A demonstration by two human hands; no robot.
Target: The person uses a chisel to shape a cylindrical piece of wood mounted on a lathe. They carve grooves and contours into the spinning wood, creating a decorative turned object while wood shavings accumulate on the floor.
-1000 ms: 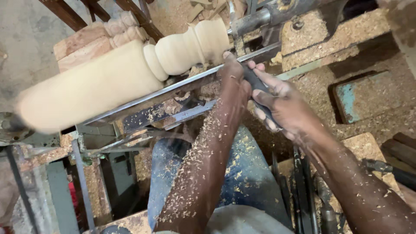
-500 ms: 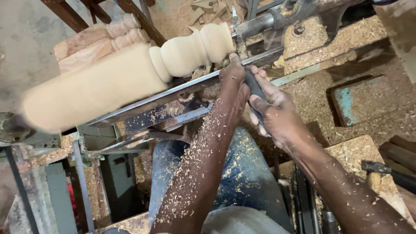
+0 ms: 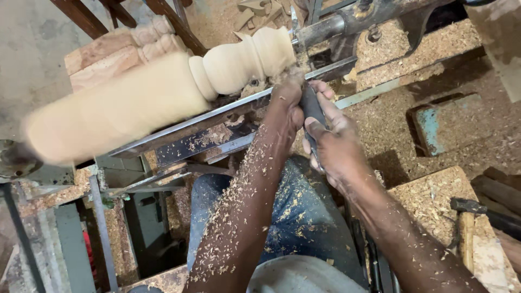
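Note:
A pale wooden spindle [image 3: 163,92] spins blurred on a lathe, with turned beads and a rounded end at its right. A dark turning chisel [image 3: 313,111] lies across the long metal tool rest [image 3: 217,116], its tip at the spindle's right end. My left hand [image 3: 285,103] presses on the rest and grips the chisel near its tip. My right hand [image 3: 336,144] holds the chisel's handle just behind it. Wood shavings cover my left forearm and my blue jeans [image 3: 304,217].
The lathe's metal tailstock [image 3: 358,21] sits at the upper right. Sawdust covers the lathe bed [image 3: 423,49] and a wooden block [image 3: 434,201]. Turned reddish wooden pieces [image 3: 125,46] lie behind the spindle. A dark tool handle [image 3: 488,211] lies at the right.
Both hands and the chisel have shifted slightly right along the tool rest toward the spindle's rounded end. The view has drifted a little.

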